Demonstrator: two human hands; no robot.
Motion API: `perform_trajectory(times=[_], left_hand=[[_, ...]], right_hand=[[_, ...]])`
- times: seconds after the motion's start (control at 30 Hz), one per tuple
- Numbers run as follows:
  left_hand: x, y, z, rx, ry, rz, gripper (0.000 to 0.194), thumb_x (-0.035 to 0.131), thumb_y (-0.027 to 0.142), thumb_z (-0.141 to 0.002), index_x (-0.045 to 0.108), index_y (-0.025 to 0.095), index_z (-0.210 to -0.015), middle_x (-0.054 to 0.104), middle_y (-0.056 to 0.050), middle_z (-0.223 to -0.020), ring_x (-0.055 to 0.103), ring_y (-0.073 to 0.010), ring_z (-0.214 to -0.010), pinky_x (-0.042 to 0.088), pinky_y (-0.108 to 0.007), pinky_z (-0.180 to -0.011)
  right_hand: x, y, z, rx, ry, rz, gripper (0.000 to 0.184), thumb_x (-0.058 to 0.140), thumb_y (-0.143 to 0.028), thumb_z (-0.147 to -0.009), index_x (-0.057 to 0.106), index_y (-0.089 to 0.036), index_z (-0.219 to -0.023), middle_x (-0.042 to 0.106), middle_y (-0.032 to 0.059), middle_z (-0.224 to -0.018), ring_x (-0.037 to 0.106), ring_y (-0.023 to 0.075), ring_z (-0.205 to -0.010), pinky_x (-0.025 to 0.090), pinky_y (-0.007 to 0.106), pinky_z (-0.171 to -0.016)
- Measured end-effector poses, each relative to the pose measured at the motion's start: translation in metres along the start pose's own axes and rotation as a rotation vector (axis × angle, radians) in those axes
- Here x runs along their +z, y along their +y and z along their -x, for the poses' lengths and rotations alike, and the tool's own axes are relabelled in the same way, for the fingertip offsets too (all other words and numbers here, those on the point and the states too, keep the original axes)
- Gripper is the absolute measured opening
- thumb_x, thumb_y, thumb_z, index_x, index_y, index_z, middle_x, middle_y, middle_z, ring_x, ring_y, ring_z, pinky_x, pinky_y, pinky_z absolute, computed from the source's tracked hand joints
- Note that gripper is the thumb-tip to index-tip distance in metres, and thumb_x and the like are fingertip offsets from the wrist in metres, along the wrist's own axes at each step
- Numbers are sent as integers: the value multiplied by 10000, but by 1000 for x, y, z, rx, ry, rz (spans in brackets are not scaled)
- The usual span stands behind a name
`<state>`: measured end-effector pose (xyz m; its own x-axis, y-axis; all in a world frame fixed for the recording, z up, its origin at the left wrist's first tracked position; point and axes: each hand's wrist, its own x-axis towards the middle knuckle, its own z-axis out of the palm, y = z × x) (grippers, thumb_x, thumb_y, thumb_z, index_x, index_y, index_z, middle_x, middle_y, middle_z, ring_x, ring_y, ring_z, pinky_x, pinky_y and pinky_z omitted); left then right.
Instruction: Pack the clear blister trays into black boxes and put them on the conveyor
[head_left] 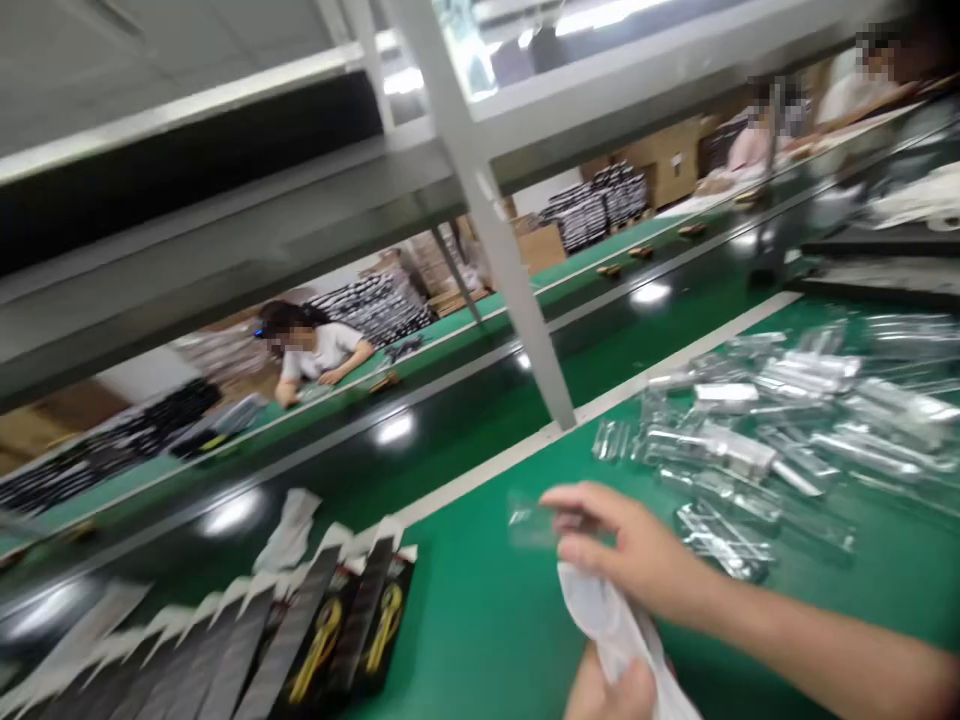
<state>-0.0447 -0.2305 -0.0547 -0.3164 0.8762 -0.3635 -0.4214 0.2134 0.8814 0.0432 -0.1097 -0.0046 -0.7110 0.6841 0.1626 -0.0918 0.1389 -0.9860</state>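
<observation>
My left hand (611,690), at the bottom edge, is closed round a white, soft-looking sleeve or pouch (619,630). Just above it is my right hand (637,555), its thumb and fingers curled together over the sleeve's upper end. A small clear plastic piece (531,522), smeared by motion, sticks out to the left from the right hand's fingers. To the right of that hand lies a loose heap of clear plastic packaging pieces (739,455). On the left, black boxes with a gold print (386,620) stand in a row, their white flaps raised.
Beyond the green bench (480,600) runs a dark green conveyor belt (442,420), with a slanting grey post (517,270) at its near edge. A person (322,350) works across the belt, others sit far right. Black trays (885,260) stand at the right.
</observation>
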Motion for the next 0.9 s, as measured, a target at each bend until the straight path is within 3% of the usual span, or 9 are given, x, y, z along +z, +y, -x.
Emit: perform_trajectory(times=[0.1, 0.2, 0.27, 0.37, 0.47, 0.6, 0.7, 0.83, 0.9], left_hand=[[-3, -6, -1, 5, 189, 290, 668, 766, 461, -711, 470, 224, -1261, 685, -67, -1011, 654, -239, -1015, 530, -321, -863], [-5, 3, -12, 122, 264, 488, 628, 700, 298, -818, 364, 272, -1348, 656, -48, -1122, 637, -186, -1053, 482, -319, -968], [-2, 6, -18, 185, 240, 564, 561, 638, 338, -869, 366, 252, -1352, 645, -66, -1153, 624, -205, -1092, 462, -353, -1007], [7, 4, -22, 182, 150, 681, 571, 485, 550, -908, 413, 168, -1326, 635, -130, -1164, 594, -265, -1151, 450, -397, -1030], [14, 0, -22, 187, 87, 689, 671, 436, 641, -884, 408, 143, -1333, 619, -155, -1193, 558, -279, -1202, 439, -381, -1045], [16, 1, -23, 212, 222, 544, 655, 600, 390, -892, 256, 218, -1422, 627, -101, -1186, 581, -225, -1173, 452, -333, -1022], [10, 4, -23, 212, 272, 490, 666, 610, 303, -889, 238, 205, -1433, 614, -112, -1223, 593, -214, -1157, 464, -315, -1001], [6, 6, -18, 218, 216, 566, 691, 628, 293, -871, 246, 245, -1445, 576, -112, -1307, 565, -227, -1208, 471, -335, -998], [9, 3, -13, 247, 192, 590, 748, 673, 324, -830, 265, 247, -1452, 558, -114, -1334, 530, -236, -1250, 448, -335, -1026]], right_hand=[[-12, 10, 2, 27, 174, 142, 389, 623, -404, -841, 576, -337, -1221, 498, 18, -1291, 516, 236, -1068, 413, 398, -929], [-10, 25, 12, 53, 155, 347, 343, 614, -475, -844, 590, -393, -1176, 473, -9, -1272, 491, 238, -1063, 432, 384, -859], [3, 36, 22, 54, 61, 411, 315, 561, -477, -878, 581, -375, -1175, 508, 5, -1159, 487, 233, -1059, 432, 389, -868], [25, 52, 30, 71, -32, 425, 283, 487, -440, -929, 552, -313, -1174, 511, 25, -1035, 485, 227, -1039, 429, 416, -884], [36, 64, 29, 14, -21, 510, 250, 468, -423, -952, 529, -283, -1150, 500, 32, -1001, 482, 218, -990, 446, 417, -841], [34, 73, 28, -115, 1, 619, 229, 460, -382, -970, 508, -275, -1167, 516, 42, -1009, 493, 212, -967, 465, 420, -818], [26, 76, 31, -167, -17, 700, 309, 527, -368, -938, 489, -316, -1240, 518, 51, -1157, 491, 230, -1089, 471, 453, -907], [14, 74, 29, -46, -128, 611, 473, 453, -488, -954, 363, -402, -1410, 360, 23, -1471, 344, 263, -1355, 406, 500, -1075], [12, 75, 28, -2, -210, 518, 513, 377, -506, -976, 297, -382, -1467, 304, 15, -1533, 304, 263, -1394, 351, 492, -1120]])
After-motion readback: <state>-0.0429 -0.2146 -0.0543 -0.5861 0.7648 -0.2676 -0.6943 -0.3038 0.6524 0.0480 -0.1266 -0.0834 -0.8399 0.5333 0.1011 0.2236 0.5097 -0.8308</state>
